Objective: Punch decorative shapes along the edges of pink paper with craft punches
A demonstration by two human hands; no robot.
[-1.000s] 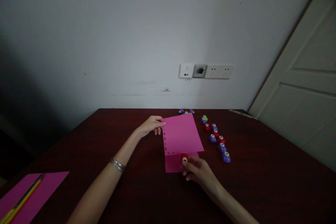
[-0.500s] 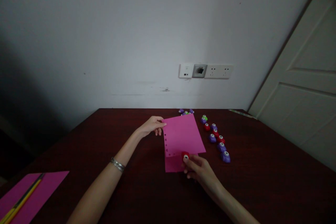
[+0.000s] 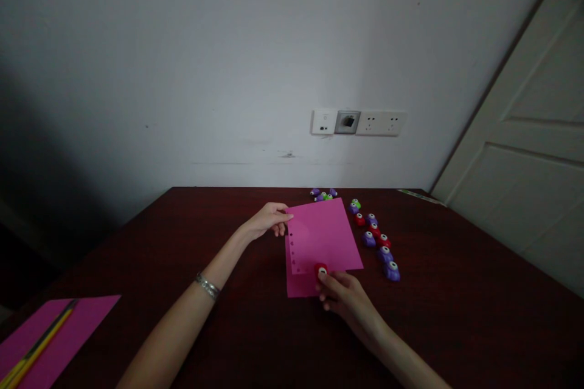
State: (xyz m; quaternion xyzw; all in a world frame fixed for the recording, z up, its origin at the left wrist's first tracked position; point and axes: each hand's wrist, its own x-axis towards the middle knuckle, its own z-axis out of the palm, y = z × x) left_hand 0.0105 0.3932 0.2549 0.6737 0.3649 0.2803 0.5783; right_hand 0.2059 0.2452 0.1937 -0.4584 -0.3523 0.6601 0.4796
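A pink sheet of paper [image 3: 322, 234] is held up off the table with small punched holes along its left edge and the left part of its bottom edge. My left hand [image 3: 270, 220] pinches its upper left corner. At the bottom edge, my right hand [image 3: 349, 295] grips a small red craft paper punch [image 3: 321, 268] between thumb and fingers. The punch sits on the sheet's edge; whether it is pressed down I cannot tell. Under the held sheet lies a second pink sheet [image 3: 301, 285], partly covered.
Several purple and red punches [image 3: 391, 271] stand in a loose row to the right. More purple and green ones [image 3: 329, 197] sit behind the sheet near the wall. At front left, yellow and dark pencil-like sticks [image 3: 43, 343] lie on another pink sheet [image 3: 86, 319].
The held sheet has shifted slightly to the right, along with my left hand. My right hand stays almost in place with the red punch.
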